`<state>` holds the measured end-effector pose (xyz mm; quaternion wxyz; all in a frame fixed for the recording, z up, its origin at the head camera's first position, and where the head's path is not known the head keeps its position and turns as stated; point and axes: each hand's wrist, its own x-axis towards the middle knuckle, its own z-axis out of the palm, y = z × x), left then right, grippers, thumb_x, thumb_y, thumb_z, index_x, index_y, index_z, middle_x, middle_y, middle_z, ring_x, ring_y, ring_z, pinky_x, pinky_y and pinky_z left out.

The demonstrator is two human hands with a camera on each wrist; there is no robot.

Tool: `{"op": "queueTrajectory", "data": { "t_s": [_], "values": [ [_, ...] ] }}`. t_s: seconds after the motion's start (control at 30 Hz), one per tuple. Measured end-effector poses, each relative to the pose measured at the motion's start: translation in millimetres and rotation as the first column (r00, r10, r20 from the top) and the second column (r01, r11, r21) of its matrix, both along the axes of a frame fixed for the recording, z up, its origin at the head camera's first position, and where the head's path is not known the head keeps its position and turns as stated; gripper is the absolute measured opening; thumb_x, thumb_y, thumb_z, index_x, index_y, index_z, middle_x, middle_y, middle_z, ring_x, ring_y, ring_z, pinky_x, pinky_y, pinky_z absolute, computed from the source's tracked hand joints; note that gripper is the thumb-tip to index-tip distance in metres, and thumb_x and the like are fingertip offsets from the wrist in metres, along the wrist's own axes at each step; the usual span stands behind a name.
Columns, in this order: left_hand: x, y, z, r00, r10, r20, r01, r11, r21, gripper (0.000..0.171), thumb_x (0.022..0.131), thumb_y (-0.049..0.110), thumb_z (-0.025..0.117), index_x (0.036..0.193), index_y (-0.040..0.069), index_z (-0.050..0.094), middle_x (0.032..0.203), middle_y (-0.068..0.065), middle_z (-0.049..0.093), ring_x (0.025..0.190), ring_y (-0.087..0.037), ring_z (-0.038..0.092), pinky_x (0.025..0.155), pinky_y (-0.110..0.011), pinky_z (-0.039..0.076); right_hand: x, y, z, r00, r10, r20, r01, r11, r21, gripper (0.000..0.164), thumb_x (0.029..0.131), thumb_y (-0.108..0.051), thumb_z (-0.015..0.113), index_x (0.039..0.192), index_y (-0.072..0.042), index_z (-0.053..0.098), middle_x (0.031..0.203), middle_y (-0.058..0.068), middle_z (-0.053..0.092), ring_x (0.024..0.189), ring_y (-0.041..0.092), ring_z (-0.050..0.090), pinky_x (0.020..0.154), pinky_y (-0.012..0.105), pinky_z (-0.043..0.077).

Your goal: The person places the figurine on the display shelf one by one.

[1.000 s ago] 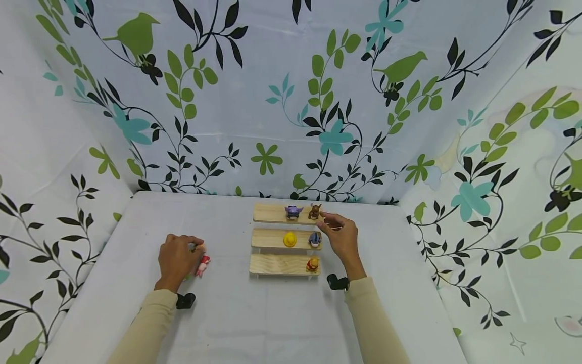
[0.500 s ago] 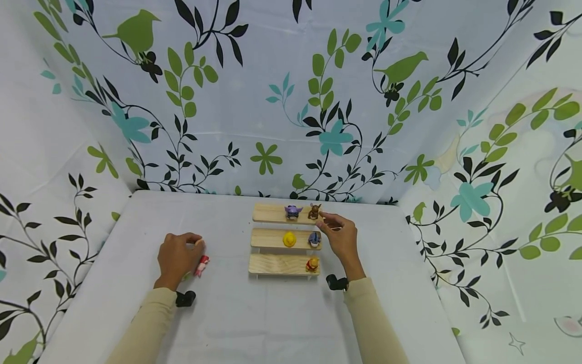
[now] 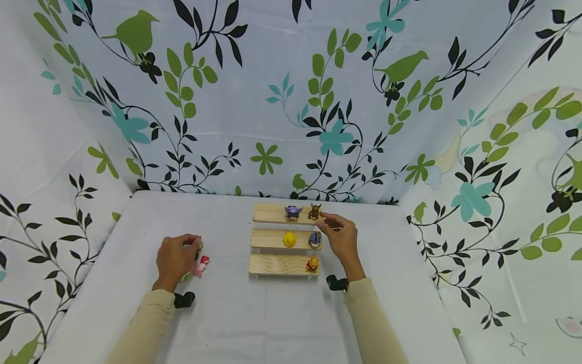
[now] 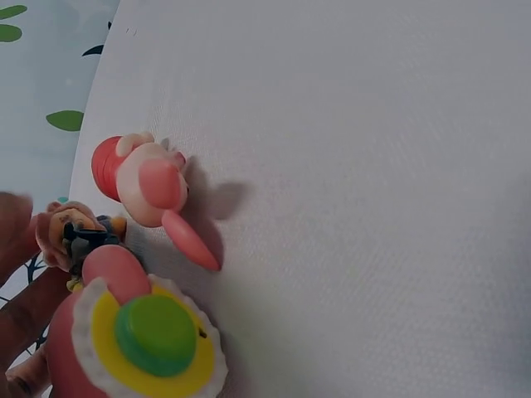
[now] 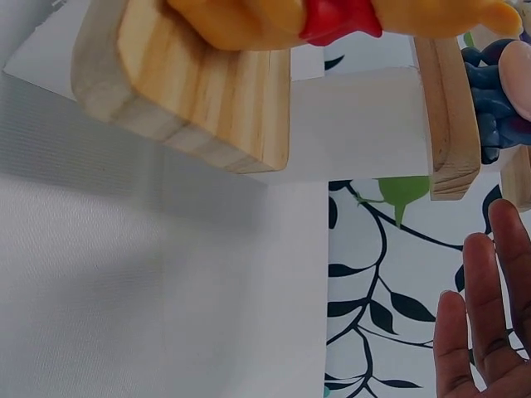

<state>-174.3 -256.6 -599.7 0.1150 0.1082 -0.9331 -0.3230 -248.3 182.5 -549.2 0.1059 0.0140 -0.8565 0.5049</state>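
My left hand [image 3: 176, 260] is at the left of the table and pinches a small dark-clothed figurine [image 4: 83, 236] between thumb and fingers. Just beside it lies a pink piglet figurine [image 4: 149, 182]. Nearest the left wrist camera is a pink figurine with a yellow-and-green, white-frilled piece [image 4: 158, 332]. My right hand [image 3: 342, 237] is at the right end of the top shelf, thumb and index finger close to a brown figurine [image 3: 314, 211]; contact cannot be made out. In the right wrist view its other fingers [image 5: 481, 307] are extended.
Three stepped wooden shelves [image 3: 273, 264] stand mid-table. A purple figurine [image 3: 293, 212] is on the top one, a yellow object [image 3: 289, 239] and a blue donkey figurine [image 3: 314, 239] on the middle one, a yellow bear in red [image 3: 312, 264] on the lowest. Patterned cloth [image 3: 227, 101] hangs behind.
The left hand has shifted slightly, and the small dark-clothed figurine now shows at its fingertips. My right hand and the shelf figurines stay in place.
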Motion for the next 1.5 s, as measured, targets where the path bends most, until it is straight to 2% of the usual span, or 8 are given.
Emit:
{"op": "queueTrajectory", "data": {
  "t_s": [0.13,0.33,0.53,0.67,0.93,1.2,1.5],
  "values": [
    [0.4,0.5,-2.7,1.0,-0.025,0.002,0.025,1.0,-0.012,0.028,0.098,0.022,0.077,0.121,0.007,0.08,0.112,-0.018,0.081,0.099,-0.037,0.058,0.07,-0.041,0.043,0.4,0.5,1.3,1.0,0.0,-0.005,0.0,1.0,-0.012,0.033,0.092,-0.036,0.084,0.123,-0.024,0.082,0.111,0.003,0.079,0.099,0.02,0.07,0.091,0.036,0.057],
    [-0.6,1.0,-5.0,0.998,-0.033,-0.046,0.031,0.999,-0.037,0.027,0.095,0.016,0.08,0.12,0.006,0.08,0.11,-0.018,0.081,0.097,-0.037,0.058,0.066,-0.041,0.043,1.0,0.7,2.3,1.0,0.013,-0.007,-0.013,0.999,-0.034,0.034,0.092,-0.038,0.083,0.123,-0.024,0.082,0.112,0.006,0.078,0.1,0.022,0.07,0.09,0.035,0.057],
    [-3.0,7.5,-0.1,0.996,-0.02,-0.083,0.019,1.0,-0.013,0.025,0.098,0.017,0.076,0.121,0.007,0.08,0.114,-0.02,0.079,0.106,-0.039,0.057,0.079,-0.052,0.046,1.5,0.9,3.1,1.0,0.016,0.004,-0.016,0.999,-0.03,0.035,0.092,-0.039,0.082,0.123,-0.024,0.082,0.112,0.006,0.078,0.101,0.022,0.07,0.092,0.035,0.056],
    [-5.4,12.7,4.8,0.992,-0.045,-0.117,0.044,0.999,-0.017,0.027,0.098,0.019,0.078,0.122,0.009,0.08,0.113,-0.019,0.079,0.107,-0.037,0.057,0.084,-0.052,0.045,1.6,-0.1,3.0,1.0,0.019,0.003,-0.019,0.999,-0.033,0.034,0.092,-0.037,0.083,0.123,-0.023,0.081,0.112,0.007,0.078,0.101,0.022,0.07,0.093,0.036,0.056],
    [-9.4,31.6,24.0,0.984,-0.104,-0.145,0.108,0.994,0.018,0.032,0.097,0.022,0.081,0.127,0.011,0.079,0.112,-0.016,0.079,0.107,-0.036,0.057,0.085,-0.047,0.043,2.2,-1.0,3.5,1.0,0.011,0.007,-0.01,1.0,-0.017,0.034,0.093,-0.038,0.082,0.123,-0.023,0.081,0.111,0.007,0.078,0.1,0.021,0.07,0.091,0.035,0.056],
    [-17.5,53.5,47.2,0.969,-0.154,-0.193,0.158,0.987,0.01,0.033,0.097,0.025,0.081,0.127,0.011,0.079,0.112,-0.013,0.081,0.101,-0.03,0.056,0.084,-0.047,0.043,1.1,-0.5,2.8,0.999,0.002,0.034,-0.002,1.0,-0.023,0.034,0.092,-0.039,0.082,0.123,-0.023,0.082,0.111,0.007,0.076,0.101,0.022,0.069,0.091,0.037,0.054],
    [-27.6,75.9,75.5,0.948,-0.19,-0.254,0.2,0.98,0.013,0.035,0.096,0.03,0.082,0.124,0.011,0.08,0.109,-0.011,0.081,0.097,-0.026,0.055,0.083,-0.045,0.044,1.7,-1.4,3.6,1.0,0.005,0.022,-0.004,0.999,-0.04,0.033,0.091,-0.036,0.084,0.122,-0.022,0.082,0.11,0.008,0.077,0.1,0.022,0.069,0.091,0.037,0.055]
  ]
}}
